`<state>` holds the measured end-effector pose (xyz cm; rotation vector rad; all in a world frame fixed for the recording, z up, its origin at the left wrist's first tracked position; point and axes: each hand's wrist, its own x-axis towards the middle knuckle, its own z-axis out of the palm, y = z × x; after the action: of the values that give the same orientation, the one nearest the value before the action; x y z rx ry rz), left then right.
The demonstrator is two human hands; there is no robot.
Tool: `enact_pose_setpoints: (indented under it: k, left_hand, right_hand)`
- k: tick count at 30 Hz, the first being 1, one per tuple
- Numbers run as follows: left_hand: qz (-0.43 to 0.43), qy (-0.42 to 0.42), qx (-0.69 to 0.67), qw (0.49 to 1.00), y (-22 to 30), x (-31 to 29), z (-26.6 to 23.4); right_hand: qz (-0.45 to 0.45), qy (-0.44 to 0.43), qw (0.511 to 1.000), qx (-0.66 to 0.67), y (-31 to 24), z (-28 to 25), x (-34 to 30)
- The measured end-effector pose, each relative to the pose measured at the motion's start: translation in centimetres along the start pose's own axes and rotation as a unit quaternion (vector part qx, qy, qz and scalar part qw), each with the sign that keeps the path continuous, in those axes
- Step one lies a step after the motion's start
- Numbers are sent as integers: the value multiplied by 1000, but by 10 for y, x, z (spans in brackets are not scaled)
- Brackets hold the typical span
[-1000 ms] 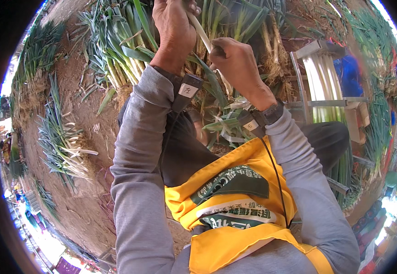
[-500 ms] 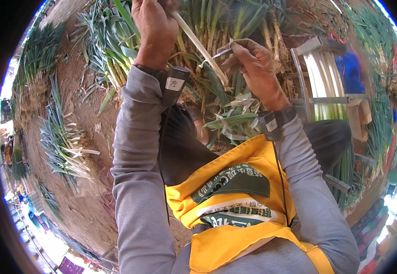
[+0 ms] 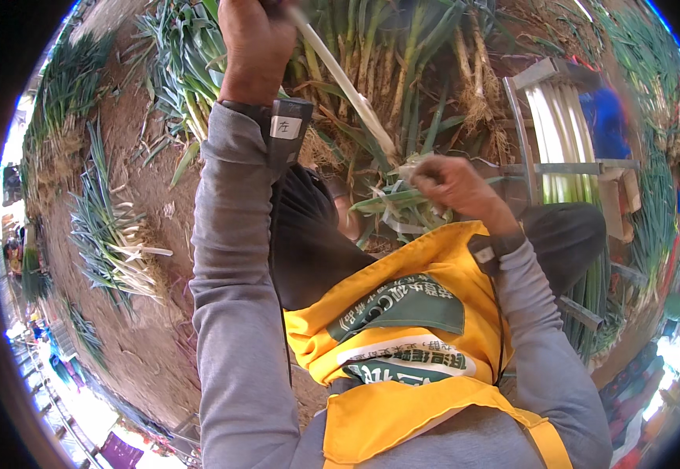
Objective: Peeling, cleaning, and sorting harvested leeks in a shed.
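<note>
My left hand (image 3: 255, 43) is closed round a long green onion (image 3: 344, 82) near the top edge. Its white stalk slants down to the right, with the root end lowest. Just right of that root end is my right hand (image 3: 461, 190), its fingers pinched and blurred by motion. A pale strip of onion skin (image 3: 410, 168) shows at the fingertips. Below lies a heap of peeled leaves and skins (image 3: 402, 205) in front of my knees. Unpeeled green onions (image 3: 375, 55) with dry roots lie beyond the hands.
A metal rack (image 3: 529, 141) at the right holds a bundle of clean white-stalked onions (image 3: 563, 129). Blue plastic (image 3: 607, 117) sits beside it. A small onion pile (image 3: 121, 242) lies on the soil at the left, and larger bunches (image 3: 70, 102) stand farther off.
My right hand has moved down and toward me, drawing a pale strip along the stalk and off past its root end. My left hand has shifted slightly left and up, still holding the green onion.
</note>
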<state>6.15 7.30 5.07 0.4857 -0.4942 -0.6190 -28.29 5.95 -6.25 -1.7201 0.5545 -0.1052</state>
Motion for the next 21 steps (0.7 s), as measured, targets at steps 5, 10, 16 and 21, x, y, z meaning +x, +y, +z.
enact_pose_setpoints:
  k: [5, 10, 16, 21]
  left_hand:
    - [-12, -51, -31, 998, -2, 3, -3]
    - [-55, -7, -76, 996, 0, 0, -8]
    - [-27, -58, -85, 994, 17, 18, -25]
    - [24, 15, 2, 1000, 20, 17, -18]
  right_hand:
    - [-186, 146, 954, -184, 30, 14, 16]
    - [-116, 108, 985, 72, -93, 1, 53]
    - [-185, 9, 978, -95, -73, 24, 60]
    - [-108, -31, 948, -299, 54, 44, 10]
